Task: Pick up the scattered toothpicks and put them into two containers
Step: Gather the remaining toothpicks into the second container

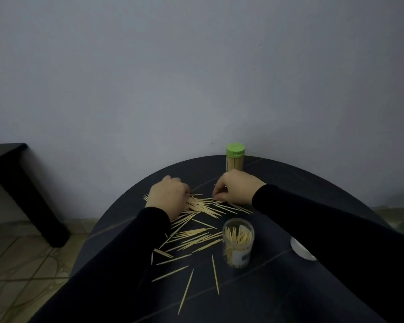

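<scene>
Bench [7, 155] far left, dark, well apart from everything and out of play. Tiled floor [21, 264] below it, left of the table [278, 287], a round dark top pushed against the wall [196, 66]. Left hand [167, 197] laid knuckles-up over the left part of the far heap, fingers curled down into the sticks, probably raking or pinching some together; cannot tell from above whether any are actually held, since the fingertips are hidden under the hand. Toothpicks [196, 236] strewn across the middle of the table, thick between the two hands, thinner toward the near edge, where a few lie singly and well apart. Right hand [236, 187] just right of the heap's far end, fingers and thumb drawn together over the sticks, apparently pinching at a few; how many cannot be told. Both hands working the dense patch first, likely because more come up per grab there. Green-lidded jar [235, 159] at the far edge just behind the right hand, upright, lid shut, packed full, so probably finished with. Open jar [238, 243] near right of the scatter, upright and part filled, sticks leaning at angles inside; set close to the pile, presumably to keep each trip short. White lid [301, 250] further right, half hidden by the right sleeve, likely the open jar's cap set aside. Plenty left to gather.
</scene>
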